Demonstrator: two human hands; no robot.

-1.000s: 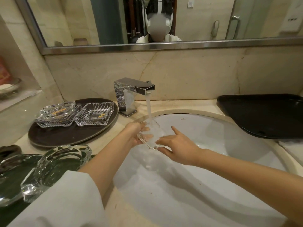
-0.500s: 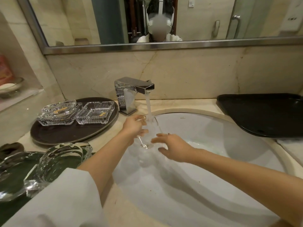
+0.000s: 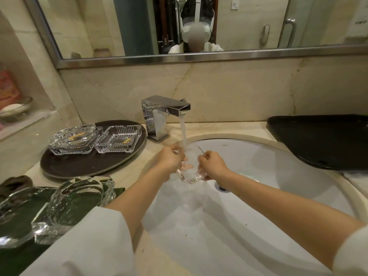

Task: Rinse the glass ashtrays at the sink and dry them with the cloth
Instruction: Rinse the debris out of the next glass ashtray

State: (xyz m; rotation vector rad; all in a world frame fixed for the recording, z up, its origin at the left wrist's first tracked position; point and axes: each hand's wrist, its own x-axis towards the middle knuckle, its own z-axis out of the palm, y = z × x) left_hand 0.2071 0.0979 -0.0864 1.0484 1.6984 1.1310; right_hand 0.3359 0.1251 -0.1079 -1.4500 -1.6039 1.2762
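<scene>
- Head view: since a moment ago I have tipped the glass ashtray (image 3: 188,168) up on edge under the tap (image 3: 166,108); before, my right hand (image 3: 213,164) lay flat-fingered against it.
- Now both my left hand (image 3: 169,158) and my right curl round its rim, and water runs down its face over the sink (image 3: 278,176).
- I judge this one is mid-rinse, drying yet to come.
- Left of the tap, two ribbed ashtrays (image 3: 117,141) sit on a dark round tray (image 3: 83,166); nearer me, more heavy glass (image 3: 79,202) waits.
- Right of the tap lies a black tray (image 3: 322,140); above it, a mirror (image 3: 258,26) on a marble wall.
</scene>
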